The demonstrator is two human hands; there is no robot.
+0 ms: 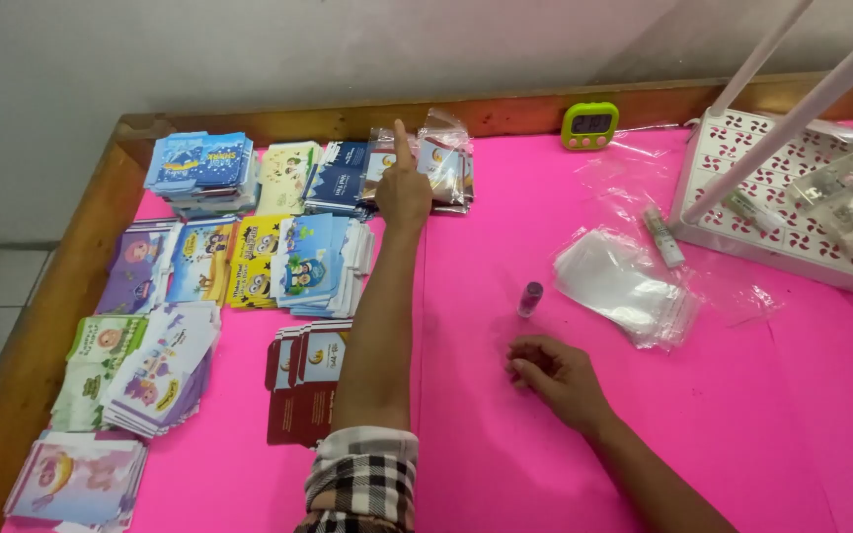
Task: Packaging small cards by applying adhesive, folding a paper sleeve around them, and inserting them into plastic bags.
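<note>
Two hands in view, both the wearer's. L hand (404, 188) is stretched to the far edge of the pink surface (505, 474), at the pile of clear-bagged packets (443, 158) by the wooden rim (51, 316). Index finger (399, 133) points straight up; the other fingers are folded under. The back of the hand faces the cam, so can't tell if anything is pinched or if the knuckles touch the pile. R hand (555, 373) rests on the surface nearer the body, fingers loosely curled, nothing in them. A small purple-capped vial (530, 298) stands just beyond it, not touching.

Step in hand, as I read it: reaching out to the bagged pile, no grip on a packet yet. Lifting one off would call for unfolding the fingers and nipping a bag edge w/o dragging the rest, since the film looks slippery.

Other stuff: card stacks in rows on the L side, e.g. blue stack (199, 168), yellow stack (257, 259), maroon stack (303, 380); loose zip bags (624, 286); green timer (589, 124); white perforated tray (772, 188).

Hard to see: the L arm covers part of the maroon stack and the card rows. The tray is cut off at R, its contents a glare-y blur. The timer digits are too small to read.
</note>
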